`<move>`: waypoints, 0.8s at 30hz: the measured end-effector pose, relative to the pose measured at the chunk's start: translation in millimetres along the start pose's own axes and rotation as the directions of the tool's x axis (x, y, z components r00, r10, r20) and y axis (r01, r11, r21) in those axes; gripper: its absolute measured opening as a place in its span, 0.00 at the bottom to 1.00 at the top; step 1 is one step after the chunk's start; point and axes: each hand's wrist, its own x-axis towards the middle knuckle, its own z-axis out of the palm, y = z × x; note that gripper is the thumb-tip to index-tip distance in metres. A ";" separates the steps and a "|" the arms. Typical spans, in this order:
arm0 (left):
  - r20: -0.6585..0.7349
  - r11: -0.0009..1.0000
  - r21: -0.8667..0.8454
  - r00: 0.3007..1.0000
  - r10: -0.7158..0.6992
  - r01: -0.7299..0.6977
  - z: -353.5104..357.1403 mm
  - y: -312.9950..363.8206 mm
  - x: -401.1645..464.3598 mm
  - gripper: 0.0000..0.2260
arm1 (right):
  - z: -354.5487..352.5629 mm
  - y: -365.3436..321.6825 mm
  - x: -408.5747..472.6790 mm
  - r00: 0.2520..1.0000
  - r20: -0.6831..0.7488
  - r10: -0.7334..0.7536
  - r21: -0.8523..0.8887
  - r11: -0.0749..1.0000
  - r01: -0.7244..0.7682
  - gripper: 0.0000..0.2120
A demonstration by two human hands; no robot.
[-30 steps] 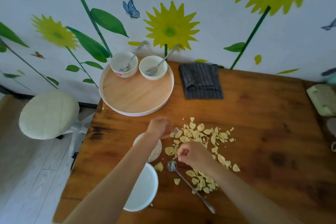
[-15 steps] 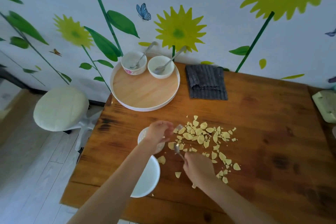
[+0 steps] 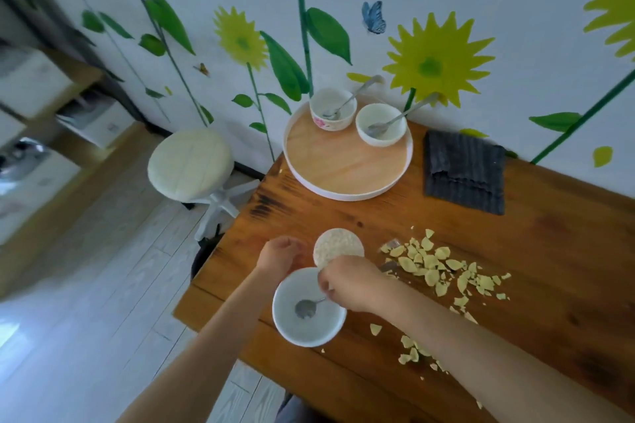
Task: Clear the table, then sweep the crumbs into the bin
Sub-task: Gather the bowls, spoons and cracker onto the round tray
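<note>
The wooden table (image 3: 536,251) stands against the flowered wall, a round stool (image 3: 190,165) beside its corner. At the back sits a round tray (image 3: 343,168) carrying two bowls, each with a spoon in it, and next to it a folded grey cloth (image 3: 464,172). Yellow crumbs (image 3: 436,264) lie scattered across the middle. Near the front edge is a white bowl (image 3: 307,319), and just behind it a round coaster (image 3: 338,245). The right hand (image 3: 354,282) hovers over the bowl's rim, fingers curled round the handle of a spoon (image 3: 307,307) (its scoop lies inside the bowl). The left hand (image 3: 280,254) sits beside the coaster, fingers loosely curled; whether it holds anything I cannot tell.
</note>
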 end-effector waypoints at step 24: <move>0.025 0.986 0.158 0.999 0.047 -0.050 -12.8 -28.2 -7.5 0.08 | 39.0 2.9 3.5 0.854 -0.442 -0.275 -0.053 0.958 0.281 0.05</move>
